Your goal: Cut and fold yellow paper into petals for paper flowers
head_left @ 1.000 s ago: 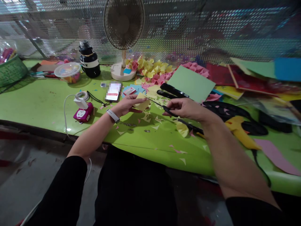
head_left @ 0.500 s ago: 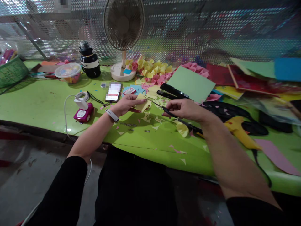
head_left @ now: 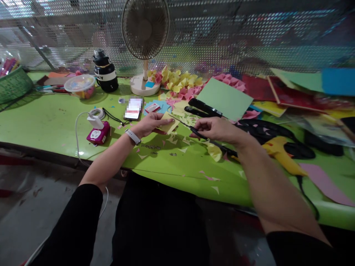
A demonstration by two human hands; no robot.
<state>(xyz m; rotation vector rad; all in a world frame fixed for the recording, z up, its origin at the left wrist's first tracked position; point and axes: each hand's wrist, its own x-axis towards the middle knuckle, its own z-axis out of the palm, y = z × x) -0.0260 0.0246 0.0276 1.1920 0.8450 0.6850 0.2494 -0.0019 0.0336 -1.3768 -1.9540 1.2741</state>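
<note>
Head view: mid-frame, I see the left hand (head_left: 151, 124) pinching the yellow paper (head_left: 169, 127) between thumb and fingers, the sheet jutting out to the right of that grip; the right hand (head_left: 213, 127), right of centre, is curled around the scissors (head_left: 194, 130); their blades stick out past the fingers toward the upper left, long axis slanting down to the lower right; the tips overlap the paper's upper edge, though whether they touch I cannot tell.

A small, pale-yellow piece of paper (head_left: 171, 127), angular and tilted, is gripped from nine o'clock by the left hand (head_left: 151, 124). A slim, dark, pointed tool (head_left: 196, 131) slants from the right hand (head_left: 213, 127) toward ten o'clock, its tip at the paper.
</note>
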